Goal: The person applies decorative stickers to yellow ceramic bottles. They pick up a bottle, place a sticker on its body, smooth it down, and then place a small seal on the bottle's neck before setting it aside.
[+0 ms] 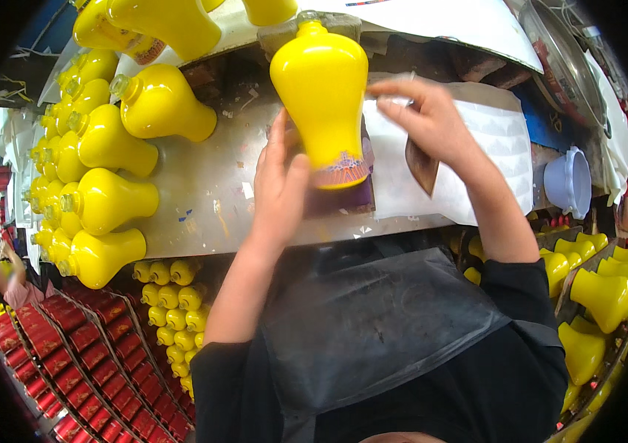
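A glossy yellow bottle (319,88) with a clear neck lies in front of me, its neck pointing away. Around its base end runs a purple and orange patterned band (342,171). My left hand (281,177) is beside the bottle's lower left side, fingers stretched apart; whether it touches the glass I cannot tell. On the other side my right hand (428,118), a little blurred, has its index finger reaching to the bottle's right edge. A brown, pointed flat scraper-like piece (422,168) is held under its curled fingers.
Several yellow bottles (111,140) lie stacked along the table's left side. White sheets (454,162) cover the table at right, near a pale lavender bucket (568,182). Red boxes (85,347) fill racks at lower left, and more yellow bottles (602,295) stand at lower right.
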Tool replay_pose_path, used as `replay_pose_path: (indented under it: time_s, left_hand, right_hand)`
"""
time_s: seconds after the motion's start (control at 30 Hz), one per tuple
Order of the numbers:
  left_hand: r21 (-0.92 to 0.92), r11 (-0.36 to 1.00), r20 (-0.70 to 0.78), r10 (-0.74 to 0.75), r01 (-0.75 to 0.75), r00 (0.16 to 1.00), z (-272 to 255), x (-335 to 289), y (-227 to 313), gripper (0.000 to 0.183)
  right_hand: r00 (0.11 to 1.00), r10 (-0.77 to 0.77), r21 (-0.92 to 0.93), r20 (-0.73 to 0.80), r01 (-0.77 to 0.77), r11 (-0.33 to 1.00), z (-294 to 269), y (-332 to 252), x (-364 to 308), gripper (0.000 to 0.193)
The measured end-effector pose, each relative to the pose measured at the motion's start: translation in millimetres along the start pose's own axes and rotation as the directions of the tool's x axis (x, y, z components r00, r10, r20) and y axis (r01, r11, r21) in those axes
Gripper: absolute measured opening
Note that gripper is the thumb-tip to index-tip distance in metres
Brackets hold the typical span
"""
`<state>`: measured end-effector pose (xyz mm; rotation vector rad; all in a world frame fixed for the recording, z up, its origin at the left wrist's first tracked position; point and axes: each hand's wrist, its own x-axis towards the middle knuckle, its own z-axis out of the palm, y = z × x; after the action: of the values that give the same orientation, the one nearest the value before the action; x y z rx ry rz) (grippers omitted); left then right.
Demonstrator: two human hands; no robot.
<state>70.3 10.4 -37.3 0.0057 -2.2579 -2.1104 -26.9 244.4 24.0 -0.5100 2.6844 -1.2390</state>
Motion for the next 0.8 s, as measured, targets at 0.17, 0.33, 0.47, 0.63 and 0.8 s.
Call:
replay_pose_path:
  time_s: [0.17,0.33,0.47,0.63,0.8]
  left_hand:
    - [-0.074,0.997,-0.005,0.028,-0.028,1.0,11,-6,0,0.077]
    - [-0.169,0.985,-0.028,-0.041,0.036,0.999,16,-7,7,0.077]
    - [-0.235,0.971,0.009,-0.034,0.035,0.999,13,-7,8,0.076]
    - [-0.223,0.974,0.016,-0.033,0.036,0.999,12,-7,6,0.077]
    - [-0.342,0.933,0.031,-0.107,0.111,0.994,12,-9,10,0.079]
  right_hand:
    - [0.975,0.096,0.318,0.203,-0.158,0.935,26,8,-41,0.076]
    - [0.986,0.11,0.367,0.128,-0.15,0.918,44,-3,-44,0.081]
    - [0.991,0.099,0.396,0.091,-0.127,0.909,48,-7,-47,0.081]
    - [0.989,0.11,0.405,0.097,-0.14,0.903,49,-4,-48,0.081]
    - [0.989,0.12,0.417,0.091,-0.147,0.897,50,-2,-47,0.082]
